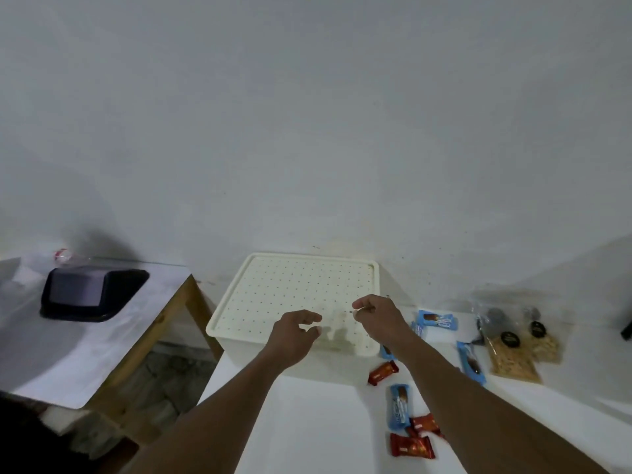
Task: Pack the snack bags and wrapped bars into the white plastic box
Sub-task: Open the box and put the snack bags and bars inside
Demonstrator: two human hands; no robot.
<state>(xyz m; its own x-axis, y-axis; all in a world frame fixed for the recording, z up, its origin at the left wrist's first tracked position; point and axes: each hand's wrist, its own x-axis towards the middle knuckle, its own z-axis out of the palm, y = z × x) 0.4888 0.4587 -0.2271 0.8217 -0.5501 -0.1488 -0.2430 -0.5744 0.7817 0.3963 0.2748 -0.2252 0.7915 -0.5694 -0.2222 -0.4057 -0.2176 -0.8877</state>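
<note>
Both hands (337, 319) curled over lid (294, 289)

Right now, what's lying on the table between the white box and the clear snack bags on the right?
In the head view, blue wrapped bars lie between the white box and the clear snack bags; another blue bar sits nearer.

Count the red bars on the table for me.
3, possibly more: one near the box's front corner, two nearest the camera. The right forearm may hide others.
</note>
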